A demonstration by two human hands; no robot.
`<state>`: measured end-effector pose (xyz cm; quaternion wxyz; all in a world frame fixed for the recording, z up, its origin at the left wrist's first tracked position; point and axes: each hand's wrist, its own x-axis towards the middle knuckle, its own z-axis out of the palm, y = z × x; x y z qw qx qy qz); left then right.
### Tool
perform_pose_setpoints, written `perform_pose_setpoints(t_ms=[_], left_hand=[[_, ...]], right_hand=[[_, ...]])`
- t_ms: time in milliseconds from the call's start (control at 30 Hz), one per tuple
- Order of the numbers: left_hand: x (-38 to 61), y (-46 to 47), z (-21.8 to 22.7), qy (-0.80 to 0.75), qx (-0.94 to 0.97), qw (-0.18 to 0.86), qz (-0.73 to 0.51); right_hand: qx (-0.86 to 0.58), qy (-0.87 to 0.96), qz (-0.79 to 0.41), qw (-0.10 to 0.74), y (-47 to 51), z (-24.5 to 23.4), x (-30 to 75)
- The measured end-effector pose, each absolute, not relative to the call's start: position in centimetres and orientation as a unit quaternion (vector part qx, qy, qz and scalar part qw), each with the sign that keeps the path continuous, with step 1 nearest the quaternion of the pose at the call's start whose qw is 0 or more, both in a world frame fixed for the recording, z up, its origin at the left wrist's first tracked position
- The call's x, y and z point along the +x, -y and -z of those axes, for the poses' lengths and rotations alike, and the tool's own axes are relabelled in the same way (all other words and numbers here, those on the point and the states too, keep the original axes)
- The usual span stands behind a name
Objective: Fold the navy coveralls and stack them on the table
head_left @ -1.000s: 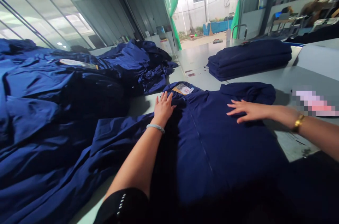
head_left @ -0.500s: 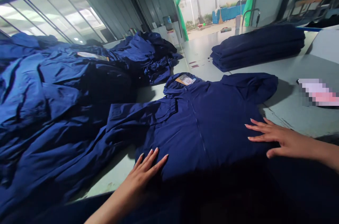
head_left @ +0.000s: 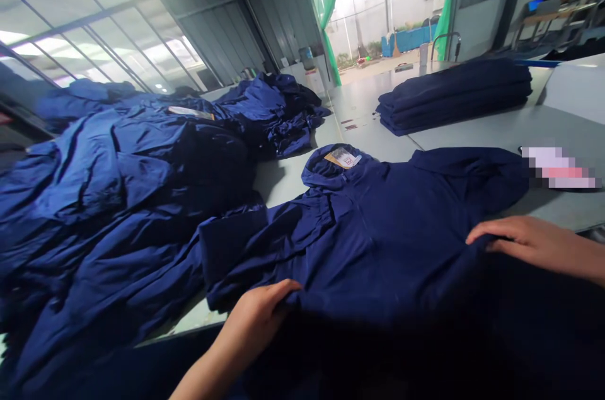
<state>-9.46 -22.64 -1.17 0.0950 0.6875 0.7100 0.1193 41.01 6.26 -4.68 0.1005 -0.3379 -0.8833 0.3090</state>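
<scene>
Navy hooded jacket (head_left: 368, 230) lies open on the table (head_left: 558, 211), hood toward 12 o'clock, one sleeve out at 9 and the other at 2. Paper label (head_left: 341, 158) shows inside the collar. Left hand (head_left: 255, 318) at 7 o'clock: fingers pressed together, curled over the near edge, apparently holding a fold of cloth. Right hand (head_left: 524, 242) at 3 o'clock: fingers close together on the cloth; cannot tell if they pinch. (Near edge falls into deep shadow, so the hem is hard to read.) Flat layout seems to give both hands reach across the jacket. Loose heap of jackets (head_left: 123, 198) at 9 o'clock; folded stack (head_left: 454, 94) at 1, squared, apparently kept apart from the loose ones.
</scene>
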Motion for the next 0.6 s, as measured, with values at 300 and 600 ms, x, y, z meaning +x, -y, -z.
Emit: perform_pose_setpoints(t_ms=[300, 600], left_hand=[[-11.3, 13.3, 0.6, -0.677, 0.707, 0.139, -0.151], [-10.5, 12.1, 2.6, -0.815, 0.565, -0.069, -0.105]], right_hand=[[-0.367, 0.887, -0.250, 0.125, -11.0, 3.4, 35.2], [-0.368, 0.905, -0.177, 0.118, -12.1, 3.3, 32.5]])
